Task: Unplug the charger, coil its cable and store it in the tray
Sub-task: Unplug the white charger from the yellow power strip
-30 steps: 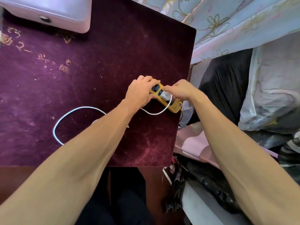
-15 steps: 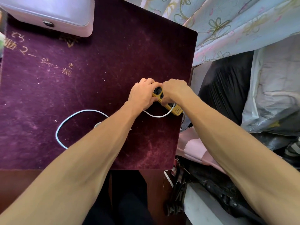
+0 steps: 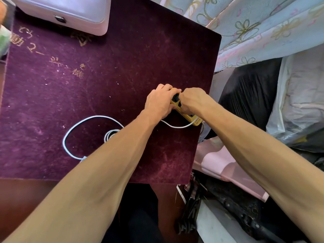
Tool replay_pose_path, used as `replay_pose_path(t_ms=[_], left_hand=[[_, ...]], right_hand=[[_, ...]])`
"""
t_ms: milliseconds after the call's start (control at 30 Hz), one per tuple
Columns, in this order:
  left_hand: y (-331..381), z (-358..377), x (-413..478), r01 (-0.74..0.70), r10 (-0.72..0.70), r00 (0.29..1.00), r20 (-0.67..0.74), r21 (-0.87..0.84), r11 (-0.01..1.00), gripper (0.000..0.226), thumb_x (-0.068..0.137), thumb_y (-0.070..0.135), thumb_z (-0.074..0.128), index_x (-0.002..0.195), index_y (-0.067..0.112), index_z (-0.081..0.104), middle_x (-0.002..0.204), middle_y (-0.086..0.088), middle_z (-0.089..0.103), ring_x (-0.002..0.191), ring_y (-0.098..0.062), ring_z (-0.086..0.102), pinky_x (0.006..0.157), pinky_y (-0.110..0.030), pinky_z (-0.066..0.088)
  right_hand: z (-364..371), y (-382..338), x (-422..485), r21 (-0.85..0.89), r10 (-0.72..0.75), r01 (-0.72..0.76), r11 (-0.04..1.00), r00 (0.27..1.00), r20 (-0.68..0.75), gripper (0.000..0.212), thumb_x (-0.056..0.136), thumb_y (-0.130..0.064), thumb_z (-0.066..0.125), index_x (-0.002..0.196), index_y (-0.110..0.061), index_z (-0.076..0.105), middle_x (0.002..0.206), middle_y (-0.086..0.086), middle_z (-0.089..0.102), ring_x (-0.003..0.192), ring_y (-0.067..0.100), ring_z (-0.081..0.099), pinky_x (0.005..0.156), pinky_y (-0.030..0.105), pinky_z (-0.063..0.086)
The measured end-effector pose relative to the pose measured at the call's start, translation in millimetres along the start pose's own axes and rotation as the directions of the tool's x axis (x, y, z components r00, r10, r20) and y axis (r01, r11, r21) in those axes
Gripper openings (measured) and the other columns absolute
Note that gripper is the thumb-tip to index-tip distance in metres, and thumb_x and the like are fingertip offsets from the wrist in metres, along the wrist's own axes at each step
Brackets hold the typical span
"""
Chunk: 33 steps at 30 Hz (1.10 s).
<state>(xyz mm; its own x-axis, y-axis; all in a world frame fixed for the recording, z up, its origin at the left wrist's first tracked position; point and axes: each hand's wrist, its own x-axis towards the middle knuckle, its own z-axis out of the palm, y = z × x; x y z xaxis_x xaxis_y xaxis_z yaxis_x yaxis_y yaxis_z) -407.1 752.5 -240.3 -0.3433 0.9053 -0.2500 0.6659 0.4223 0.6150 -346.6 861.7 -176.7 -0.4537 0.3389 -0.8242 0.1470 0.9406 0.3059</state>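
Observation:
A yellow power strip (image 3: 190,117) lies near the right edge of the purple-covered table (image 3: 87,85). My left hand (image 3: 160,101) clamps its far end. My right hand (image 3: 192,100) is closed over the strip's middle, where the white charger plug sat; the plug itself is hidden under the fingers. The white cable (image 3: 177,126) leaves the strip below my hands, passes under my left forearm and forms a big loop (image 3: 70,132) with a small coil (image 3: 110,134) inside it on the cloth.
A pale lilac box-like tray (image 3: 70,13) sits at the table's far left. To the right of the table are floral curtains (image 3: 263,23), black and clear plastic bags (image 3: 254,95), and pink fabric (image 3: 219,162). The table's right edge is close to the strip.
My right hand has slid from the strip's near end over the plug, now covering it. The view has shifted slightly downward; the cable loop looks unchanged.

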Motion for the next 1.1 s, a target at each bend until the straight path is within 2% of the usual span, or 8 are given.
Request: replay_pose_path(t_ms=[67, 267, 367, 467, 667, 833, 1000, 1100], left_hand=[[0, 0, 0, 0.005, -0.005, 1.000, -0.004, -0.004, 1.000, 0.066, 0.082, 0.032, 0.080, 0.142, 0.033, 0.052, 0.133, 0.004, 0.058, 0.122, -0.021, 0.050, 0.091, -0.038, 0.049], [1, 1, 2, 0.013, -0.013, 1.000, 0.004, 0.000, 1.000, 0.065, 0.084, 0.034, 0.078, 0.142, 0.034, 0.051, 0.134, 0.004, 0.056, 0.123, -0.020, 0.048, 0.092, -0.038, 0.047], [2, 1, 2, 0.019, -0.019, 1.000, 0.001, 0.012, 1.000, 0.065, 0.084, 0.035, 0.077, 0.143, 0.034, 0.050, 0.135, 0.004, 0.055, 0.123, -0.020, 0.048, 0.092, -0.038, 0.048], [3, 1, 1, 0.024, -0.024, 1.000, -0.006, 0.028, 0.999, 0.066, 0.085, 0.033, 0.077, 0.144, 0.033, 0.049, 0.134, 0.003, 0.056, 0.123, -0.020, 0.049, 0.091, -0.038, 0.049], [8, -1, 2, 0.044, -0.043, 0.999, -0.008, 0.046, 0.998, 0.067, 0.084, 0.032, 0.078, 0.144, 0.033, 0.050, 0.134, 0.003, 0.057, 0.122, -0.021, 0.050, 0.091, -0.039, 0.050], [9, -1, 2, 0.048, -0.047, 0.999, -0.010, 0.052, 0.997, 0.067, 0.084, 0.032, 0.079, 0.144, 0.033, 0.050, 0.132, 0.003, 0.057, 0.120, -0.021, 0.051, 0.090, -0.039, 0.049], [11, -1, 2, 0.054, -0.053, 0.999, -0.010, 0.072, 0.996, 0.068, 0.085, 0.030, 0.078, 0.145, 0.034, 0.048, 0.134, 0.002, 0.057, 0.122, -0.021, 0.050, 0.090, -0.039, 0.048], [12, -1, 1, 0.064, -0.063, 0.998, -0.013, 0.086, 0.994, 0.066, 0.087, 0.027, 0.076, 0.146, 0.034, 0.046, 0.135, 0.002, 0.055, 0.123, -0.021, 0.049, 0.090, -0.039, 0.048]], right_hand=[[1, 4, 0, -0.002, -0.017, 0.017, 1.000, 1.000, 0.011, 0.042, 0.106, -0.030, 0.052, 0.139, -0.006, 0.060, 0.132, 0.013, 0.067, 0.115, 0.032, 0.069, 0.072, 0.038, 0.045], [0, 10, -2, 0.068, -0.013, 0.011, 0.998, 1.000, 0.027, 0.044, 0.100, -0.035, 0.058, 0.132, -0.005, 0.064, 0.121, 0.013, 0.070, 0.101, 0.032, 0.070, 0.069, 0.038, 0.048], [1, 14, -3, 0.157, 0.004, -0.010, 0.987, 0.999, 0.041, 0.045, 0.098, -0.037, 0.063, 0.128, -0.004, 0.064, 0.104, 0.015, 0.066, 0.084, 0.030, 0.057, 0.069, 0.037, 0.047], [2, 16, -2, 0.200, -0.001, -0.012, 0.980, 0.998, 0.065, 0.043, 0.096, -0.037, 0.064, 0.124, -0.004, 0.066, 0.095, 0.010, 0.061, 0.084, 0.029, 0.060, 0.070, 0.037, 0.050], [3, 19, -2, 0.245, -0.014, -0.003, 0.970, 0.998, 0.066, 0.048, 0.096, -0.041, 0.066, 0.128, -0.006, 0.064, 0.111, 0.015, 0.067, 0.095, 0.032, 0.065, 0.071, 0.037, 0.048], [6, 20, 1, 0.273, -0.006, -0.011, 0.962, 0.998, 0.063, 0.046, 0.093, -0.043, 0.070, 0.124, -0.008, 0.066, 0.098, 0.008, 0.058, 0.086, 0.028, 0.059, 0.071, 0.037, 0.049], [10, 20, 2, 0.281, 0.008, -0.018, 0.960, 0.999, 0.037, 0.048, 0.091, -0.044, 0.071, 0.122, -0.009, 0.066, 0.099, 0.009, 0.060, 0.086, 0.028, 0.058, 0.071, 0.037, 0.048], [14, 21, 4, 0.296, 0.014, -0.019, 0.955, 1.000, 0.018, 0.052, 0.089, -0.048, 0.072, 0.122, -0.009, 0.065, 0.109, 0.013, 0.066, 0.086, 0.028, 0.055, 0.071, 0.037, 0.046]])
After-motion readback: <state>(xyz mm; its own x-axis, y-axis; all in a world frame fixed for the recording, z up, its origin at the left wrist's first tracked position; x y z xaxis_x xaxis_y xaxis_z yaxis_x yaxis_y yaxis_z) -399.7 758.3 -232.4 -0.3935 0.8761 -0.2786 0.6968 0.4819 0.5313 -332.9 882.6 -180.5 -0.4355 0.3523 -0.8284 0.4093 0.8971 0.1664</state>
